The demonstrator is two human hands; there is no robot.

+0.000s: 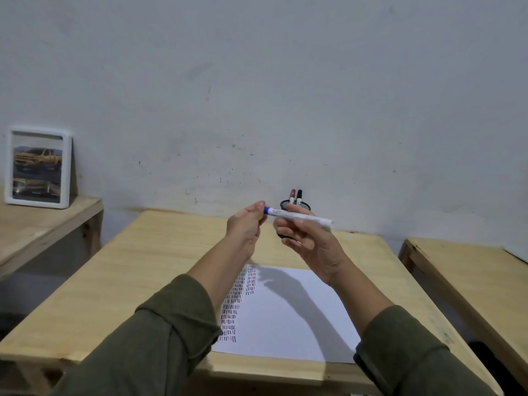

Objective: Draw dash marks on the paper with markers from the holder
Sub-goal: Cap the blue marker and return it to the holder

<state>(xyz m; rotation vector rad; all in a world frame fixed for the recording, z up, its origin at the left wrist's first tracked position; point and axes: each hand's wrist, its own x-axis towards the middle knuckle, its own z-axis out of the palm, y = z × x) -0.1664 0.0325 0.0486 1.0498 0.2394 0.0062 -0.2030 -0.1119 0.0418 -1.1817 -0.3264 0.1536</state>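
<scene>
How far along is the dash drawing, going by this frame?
Partly done. Columns of dash marks fill only the left strip of the paper; the rest is blank. In hand: the right hand holds a white marker by the barrel while the left hand grips its blue cap end, above the table. Two more markers stand in the holder. Left: most of the sheet.

Both hands raised, L hand (246, 227) pinching at fingertips, R hand (310, 242) curled in grip.
</scene>
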